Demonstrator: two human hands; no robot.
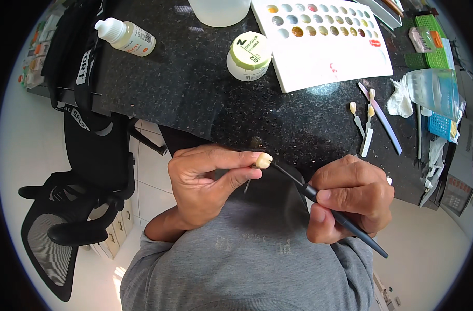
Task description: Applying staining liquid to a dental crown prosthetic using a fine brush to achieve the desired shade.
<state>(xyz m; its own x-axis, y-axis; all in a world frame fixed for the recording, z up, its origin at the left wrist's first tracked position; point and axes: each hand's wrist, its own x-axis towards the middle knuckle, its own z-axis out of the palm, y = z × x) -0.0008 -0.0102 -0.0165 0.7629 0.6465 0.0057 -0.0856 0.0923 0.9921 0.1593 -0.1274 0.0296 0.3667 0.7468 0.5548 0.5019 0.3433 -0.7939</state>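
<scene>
Tooth crown (264, 161), small and cream-coloured: from where I stand, it is up in the air near the front of the dark counter (184, 93), pinched between thumb and forefinger of the left hand (203, 181), whose other fingers fold loosely in. A slim black tool (345, 222) points at its right side, the tip so close that I can't tell whether it touches. The right hand (358, 194) is closed around the handle much like a pen grip, thumb and fingers wrapped on it. I'd say this wants a light touch: steady the wrists, turn the crown rather than the tool, and keep fingertips off the worked face. Farther out sit a lidded jar (248, 57) and a white palette (304, 65) with coloured wells.
</scene>
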